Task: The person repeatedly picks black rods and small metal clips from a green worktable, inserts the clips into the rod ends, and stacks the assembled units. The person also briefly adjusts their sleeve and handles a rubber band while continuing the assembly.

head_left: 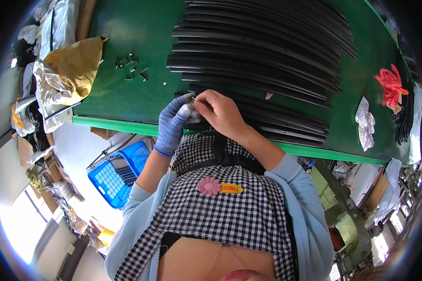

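Left hand: was blue-gloved and raised at the table's near edge, fingers curled inward; whether they gripped anything could not be made out.
Right hand: was bare, angled inward, thumb and forefinger pinched on the small shiny piece.
Small shiny piece: sat between both hands' fingertips.
Black strips: lay on the green table beyond.

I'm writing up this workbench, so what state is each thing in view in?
Left hand: gloved, fingers curled, exact grip unclear.
Right hand: bare, fingers bent, exact grip unclear.
Small shiny piece: between both hands' fingertips.
Black strips: laid side by side.
Small metal clips: scattered loose.
Yellow sack: creased.
Patterned cloth: crumpled.
Red bundle: bunched.
Blue basket: holding dark strips.
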The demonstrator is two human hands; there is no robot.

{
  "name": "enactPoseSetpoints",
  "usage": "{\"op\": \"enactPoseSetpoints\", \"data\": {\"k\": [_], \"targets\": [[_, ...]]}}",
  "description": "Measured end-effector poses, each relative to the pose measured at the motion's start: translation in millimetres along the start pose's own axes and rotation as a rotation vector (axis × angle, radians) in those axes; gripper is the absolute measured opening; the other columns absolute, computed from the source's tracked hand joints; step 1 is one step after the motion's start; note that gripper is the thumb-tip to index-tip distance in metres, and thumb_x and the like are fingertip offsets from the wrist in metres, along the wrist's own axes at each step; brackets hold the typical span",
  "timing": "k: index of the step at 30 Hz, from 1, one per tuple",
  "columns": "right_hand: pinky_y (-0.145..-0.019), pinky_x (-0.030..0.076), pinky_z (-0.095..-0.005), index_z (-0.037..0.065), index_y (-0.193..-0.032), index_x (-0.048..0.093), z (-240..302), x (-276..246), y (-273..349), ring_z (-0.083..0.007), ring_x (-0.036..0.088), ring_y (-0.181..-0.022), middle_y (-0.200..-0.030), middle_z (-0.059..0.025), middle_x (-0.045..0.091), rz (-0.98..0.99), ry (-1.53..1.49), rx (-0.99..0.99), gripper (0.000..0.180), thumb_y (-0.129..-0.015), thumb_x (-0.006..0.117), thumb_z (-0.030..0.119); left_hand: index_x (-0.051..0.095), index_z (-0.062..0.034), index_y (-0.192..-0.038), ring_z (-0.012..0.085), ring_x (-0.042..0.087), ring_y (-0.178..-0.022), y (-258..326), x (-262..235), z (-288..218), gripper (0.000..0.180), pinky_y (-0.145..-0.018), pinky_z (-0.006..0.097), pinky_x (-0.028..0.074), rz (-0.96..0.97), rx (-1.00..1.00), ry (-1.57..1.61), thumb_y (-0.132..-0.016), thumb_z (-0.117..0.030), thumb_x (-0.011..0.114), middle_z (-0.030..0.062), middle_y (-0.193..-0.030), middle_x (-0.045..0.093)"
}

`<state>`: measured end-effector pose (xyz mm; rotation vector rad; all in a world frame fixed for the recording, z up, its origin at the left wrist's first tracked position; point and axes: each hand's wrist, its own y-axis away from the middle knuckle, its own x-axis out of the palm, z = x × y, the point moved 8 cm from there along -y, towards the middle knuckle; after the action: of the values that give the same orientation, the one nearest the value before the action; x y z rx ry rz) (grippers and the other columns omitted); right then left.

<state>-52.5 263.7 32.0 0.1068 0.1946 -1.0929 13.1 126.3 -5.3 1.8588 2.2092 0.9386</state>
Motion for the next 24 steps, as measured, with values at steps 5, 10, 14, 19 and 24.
{"op": "enactPoseSetpoints", "data": {"k": [5,10,14,19,24], "targets": [[-0.074,0.051,-0.0339,0.010,-0.100,0.065,-15.6,-27.2,-17.2,-0.0218,0.061,-0.095,-0.101,-0.0043,0.060,-0.195,0.710,-0.217,0.017,-0.086,0.071,0.017,0.061,-0.0002,-0.115,0.0154,0.065,-0.079,-14.4,-29.0,5.6,0.032,-0.071,0.029,0.057,-0.088,0.050,0.319,-0.093,-0.022,0.069,0.0148,-0.103,0.068],[-0.075,0.049,-0.0352,0.008,-0.098,0.062,-48.1,-12.3,-23.1,-0.0214,0.057,-0.093,-0.105,-0.0042,0.057,0.001,1.059,-0.136,0.033,-0.083,0.074,0.034,0.063,-0.0006,-0.116,0.0159,0.066,-0.078,-19.8,-55.2,2.7,0.031,-0.070,0.029,0.058,-0.142,0.084,0.274,-0.095,-0.024,0.067,0.0122,-0.100,0.068],[-0.075,0.048,-0.0321,0.007,-0.092,0.060,-47.7,-10.6,-26.6,-0.0207,0.054,-0.086,-0.093,-0.0046,0.056,0.100,1.180,-0.149,0.046,-0.083,0.068,0.051,0.065,0.0012,-0.113,0.0151,0.067,-0.078,-17.9,-62.7,-9.0,0.031,-0.071,0.028,0.058,-0.208,0.155,0.167,-0.094,-0.023,0.068,0.0130,-0.098,0.070],[-0.060,0.050,-0.0345,0.010,-0.083,0.054,-37.3,-24.1,-7.6,-0.0225,0.062,-0.067,-0.071,-0.0036,0.058,0.027,0.913,-0.217,0.047,-0.086,0.062,0.056,0.066,0.0019,-0.114,0.0150,0.068,-0.084,-14.5,-55.8,-30.3,0.033,-0.076,0.027,0.058,-0.194,0.285,-0.007,-0.094,-0.025,0.068,0.0127,-0.100,0.071],[-0.051,0.050,-0.0373,0.009,-0.084,0.059,7.6,-45.2,-6.1,-0.0259,0.063,-0.057,-0.065,-0.0058,0.061,0.199,0.697,-0.042,0.044,-0.094,0.055,0.052,0.065,0.0030,-0.114,0.0193,0.069,-0.091,1.8,-23.6,-62.5,0.038,-0.082,0.032,0.058,-0.074,0.425,-0.077,-0.091,-0.026,0.071,0.0170,-0.106,0.071]]}}
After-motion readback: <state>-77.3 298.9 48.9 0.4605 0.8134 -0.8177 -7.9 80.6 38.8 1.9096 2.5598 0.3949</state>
